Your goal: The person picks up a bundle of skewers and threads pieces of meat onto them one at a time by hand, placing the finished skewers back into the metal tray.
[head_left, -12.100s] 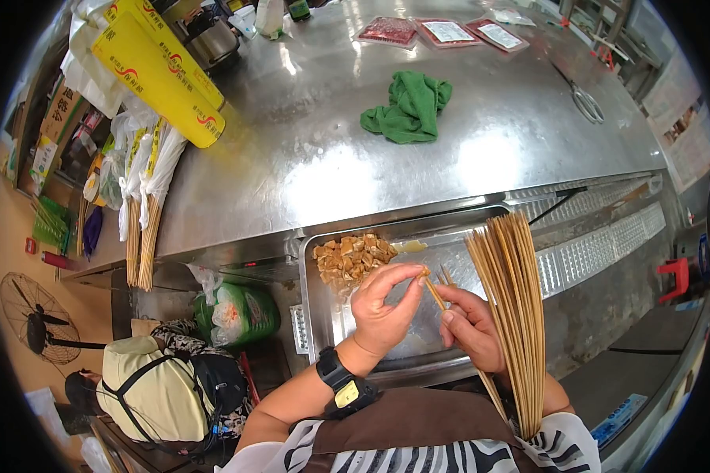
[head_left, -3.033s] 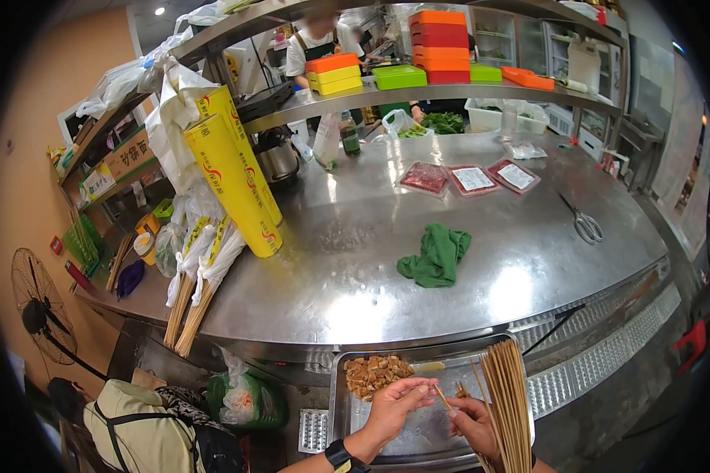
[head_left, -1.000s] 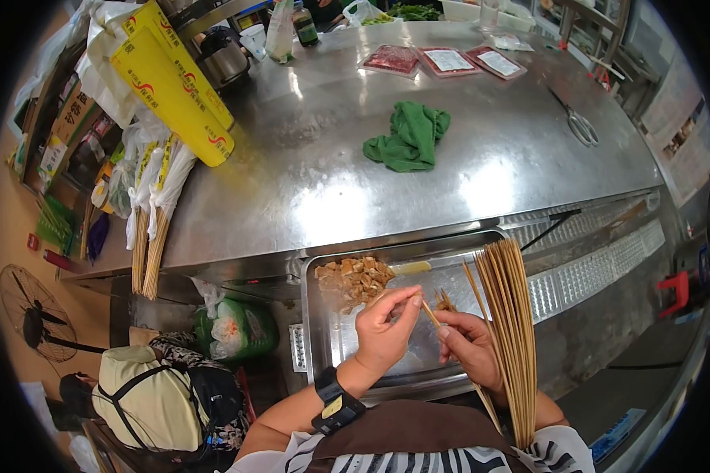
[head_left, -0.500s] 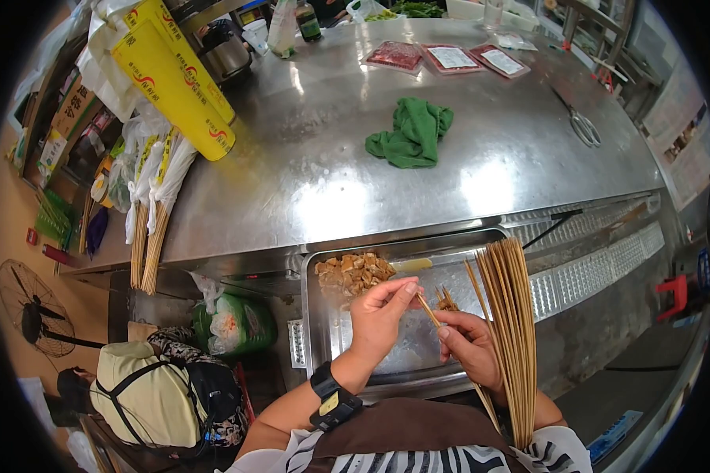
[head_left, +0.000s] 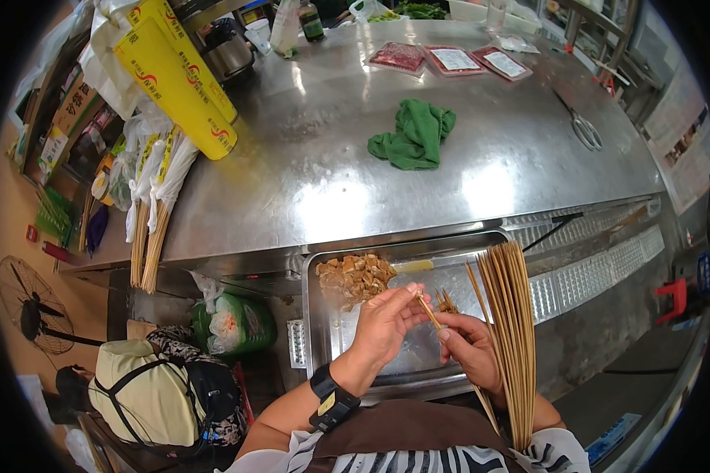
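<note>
Above the metal tray (head_left: pixel 314 347), my left hand (head_left: pixel 383 323) pinches at the upper end of a thin bamboo skewer (head_left: pixel 429 310). Whether a small piece of food is between those fingertips I cannot make out. My right hand (head_left: pixel 469 347) is closed around the lower part of that skewer. A thick bundle of bamboo skewers (head_left: pixel 511 315) stands against my right wrist and forearm. Brown food chunks (head_left: pixel 359 276) are heaped in the tray's far left corner. Several skewer tips (head_left: pixel 446 303) show in the tray behind my right hand.
Beyond the tray is a steel table (head_left: pixel 292 197) with a green cloth (head_left: pixel 414 135), scissors (head_left: pixel 584 130), packs of red meat (head_left: pixel 398 57) and yellow film rolls (head_left: pixel 177 79). Wrapped skewers (head_left: pixel 156 213) overhang its left edge. A person (head_left: pixel 150 394) is low at the left, near a fan (head_left: pixel 35 307).
My left hand has shifted slightly down and right, its fingers curling closer round the skewer's end. The right hand has barely moved.
</note>
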Action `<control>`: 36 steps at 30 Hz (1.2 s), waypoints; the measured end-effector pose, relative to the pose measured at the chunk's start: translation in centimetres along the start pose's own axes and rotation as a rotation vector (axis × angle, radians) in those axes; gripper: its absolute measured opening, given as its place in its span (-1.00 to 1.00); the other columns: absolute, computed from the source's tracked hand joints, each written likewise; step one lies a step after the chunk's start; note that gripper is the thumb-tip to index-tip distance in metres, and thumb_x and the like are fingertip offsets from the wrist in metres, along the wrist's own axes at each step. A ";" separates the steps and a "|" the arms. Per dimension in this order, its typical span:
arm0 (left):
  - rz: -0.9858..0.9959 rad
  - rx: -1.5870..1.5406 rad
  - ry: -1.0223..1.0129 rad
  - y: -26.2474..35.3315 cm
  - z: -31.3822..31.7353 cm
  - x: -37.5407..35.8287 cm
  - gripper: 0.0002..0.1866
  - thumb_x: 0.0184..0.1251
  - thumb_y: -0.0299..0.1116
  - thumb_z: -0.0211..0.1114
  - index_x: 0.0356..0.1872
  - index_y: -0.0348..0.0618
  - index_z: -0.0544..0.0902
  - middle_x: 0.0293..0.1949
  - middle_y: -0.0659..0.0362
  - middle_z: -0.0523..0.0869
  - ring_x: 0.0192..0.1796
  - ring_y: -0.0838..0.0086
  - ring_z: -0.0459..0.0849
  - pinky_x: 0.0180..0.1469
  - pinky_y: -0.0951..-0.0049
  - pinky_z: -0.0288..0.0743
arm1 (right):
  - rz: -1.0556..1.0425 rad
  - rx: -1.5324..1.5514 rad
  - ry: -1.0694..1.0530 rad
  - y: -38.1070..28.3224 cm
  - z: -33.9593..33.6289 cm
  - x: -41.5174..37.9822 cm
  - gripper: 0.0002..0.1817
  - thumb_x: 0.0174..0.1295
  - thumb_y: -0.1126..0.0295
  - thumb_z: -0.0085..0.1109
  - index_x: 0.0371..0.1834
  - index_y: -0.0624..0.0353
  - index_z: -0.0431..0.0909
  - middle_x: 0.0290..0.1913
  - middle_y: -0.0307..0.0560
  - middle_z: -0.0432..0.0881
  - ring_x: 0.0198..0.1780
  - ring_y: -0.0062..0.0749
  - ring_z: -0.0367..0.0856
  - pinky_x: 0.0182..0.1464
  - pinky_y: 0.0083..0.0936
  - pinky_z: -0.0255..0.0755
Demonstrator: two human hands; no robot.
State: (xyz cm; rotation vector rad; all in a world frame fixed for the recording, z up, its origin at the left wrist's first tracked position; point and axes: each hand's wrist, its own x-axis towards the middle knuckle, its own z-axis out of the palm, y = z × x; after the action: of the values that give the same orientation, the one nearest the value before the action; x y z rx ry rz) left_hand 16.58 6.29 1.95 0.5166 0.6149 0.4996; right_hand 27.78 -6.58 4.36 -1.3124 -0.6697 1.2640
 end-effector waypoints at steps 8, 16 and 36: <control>-0.047 0.000 0.026 -0.2 0.4 -0.2 -0.80 0.30 -0.29 0.16 -0.25 -0.23 0.58 -0.36 0.13 0.65 -0.24 0.43 0.63 -0.10 0.43 0.48 | -0.005 0.062 -0.001 0.5 0.1 0.2 -0.70 0.29 0.47 -0.05 0.09 0.24 0.37 -0.40 -0.25 0.45 -0.41 -0.65 0.42 -0.35 -0.67 0.39; -0.023 0.027 0.007 -0.8 0.5 -0.3 -0.75 0.32 -0.27 0.15 -0.23 -0.31 0.57 -0.29 0.07 0.65 -0.18 0.40 0.63 -0.03 0.40 0.49 | 0.020 0.115 0.053 0.1 0.1 0.6 -0.83 0.25 0.51 0.00 -0.17 0.23 0.23 -0.46 -0.15 0.45 -0.46 -0.58 0.46 -0.40 -0.59 0.42; 0.116 -0.055 -0.050 -1.8 0.6 -0.3 -0.70 0.37 -0.29 0.09 -0.06 -0.33 0.53 -0.17 0.07 0.63 -0.14 0.44 0.61 -0.02 0.42 0.50 | -0.023 0.152 0.022 -0.3 0.1 0.7 -0.86 0.26 0.54 -0.04 -0.26 0.20 0.18 -0.48 -0.12 0.43 -0.48 -0.54 0.44 -0.39 -0.57 0.40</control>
State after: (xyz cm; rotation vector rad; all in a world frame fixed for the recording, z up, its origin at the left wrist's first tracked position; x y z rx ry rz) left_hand 17.25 4.52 1.47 0.5128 0.5241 0.6103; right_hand 27.94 -5.86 4.45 -1.1891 -0.5611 1.2553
